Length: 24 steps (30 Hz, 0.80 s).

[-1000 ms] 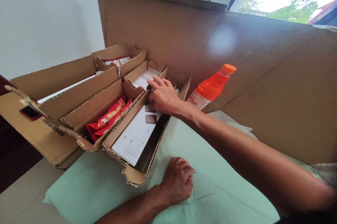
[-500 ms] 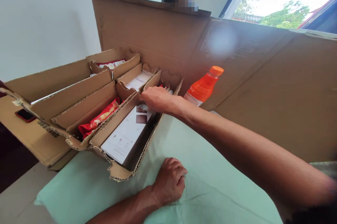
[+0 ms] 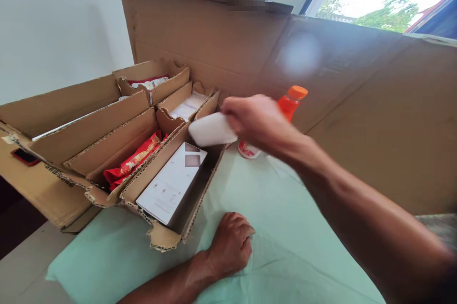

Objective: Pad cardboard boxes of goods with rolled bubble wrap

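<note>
My right hand (image 3: 252, 116) is closed on one end of a smooth white flat object with rounded corners (image 3: 213, 130), blurred by motion; its kind cannot be made out. It is over the far end of a long cardboard compartment (image 3: 205, 189), where a white printed box (image 3: 171, 185) lies. Behind my right wrist stands a bottle with an orange cap (image 3: 298, 92), partly hidden by the hand. My left hand (image 3: 232, 244) rests on the pale green cloth (image 3: 285, 256) as a loose fist, with nothing visible in it, to the right of the compartment's near end.
Neighbouring cardboard compartments hold a red packet (image 3: 134, 161), a clear-wrapped item (image 3: 189, 105) and a red-and-white packet (image 3: 150, 82). A phone (image 3: 24, 156) lies on cardboard at the left. A tall cardboard panel (image 3: 200, 32) stands behind, with a blurred person beyond it.
My right hand has risen out of the compartment's far end and moved right, bringing up the white object. My left hand has stayed in place. The view has shifted slightly.
</note>
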Tool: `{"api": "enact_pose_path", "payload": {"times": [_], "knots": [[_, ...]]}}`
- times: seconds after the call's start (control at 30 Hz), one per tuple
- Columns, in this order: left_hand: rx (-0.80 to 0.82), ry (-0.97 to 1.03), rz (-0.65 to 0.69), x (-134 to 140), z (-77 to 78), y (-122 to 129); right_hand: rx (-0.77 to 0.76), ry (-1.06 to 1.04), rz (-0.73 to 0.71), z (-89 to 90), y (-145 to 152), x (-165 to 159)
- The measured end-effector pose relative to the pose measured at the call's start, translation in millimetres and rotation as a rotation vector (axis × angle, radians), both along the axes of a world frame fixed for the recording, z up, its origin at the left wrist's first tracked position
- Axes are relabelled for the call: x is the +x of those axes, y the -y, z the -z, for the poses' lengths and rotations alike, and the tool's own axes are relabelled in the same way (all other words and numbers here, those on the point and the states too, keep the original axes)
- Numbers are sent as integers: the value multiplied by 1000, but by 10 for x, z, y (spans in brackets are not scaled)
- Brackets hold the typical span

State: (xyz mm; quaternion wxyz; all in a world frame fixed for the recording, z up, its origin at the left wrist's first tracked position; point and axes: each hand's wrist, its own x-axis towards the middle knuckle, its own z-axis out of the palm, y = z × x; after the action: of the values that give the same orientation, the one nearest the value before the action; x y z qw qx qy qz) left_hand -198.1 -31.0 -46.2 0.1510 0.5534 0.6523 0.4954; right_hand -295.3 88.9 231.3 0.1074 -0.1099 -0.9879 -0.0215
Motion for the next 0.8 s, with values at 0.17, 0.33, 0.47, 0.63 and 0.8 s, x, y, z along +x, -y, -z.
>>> {"api": "enact_pose_path", "payload": {"times": [0.17,0.33,0.47,0.63,0.8], "knots": [[32,4,2,4,-17,15,-405,-425,201,31,-991,1265],[50,10,0,15,-41,25,-402,-397,477,515,-1755,2021],[56,14,1,15,-19,34,-301,-336,412,415,-1456,1683],[70,8,11,12,15,33,-149,-29,-21,133,-809,367],[72,18,2,21,1,9,111,416,-166,435,-630,-715]]}}
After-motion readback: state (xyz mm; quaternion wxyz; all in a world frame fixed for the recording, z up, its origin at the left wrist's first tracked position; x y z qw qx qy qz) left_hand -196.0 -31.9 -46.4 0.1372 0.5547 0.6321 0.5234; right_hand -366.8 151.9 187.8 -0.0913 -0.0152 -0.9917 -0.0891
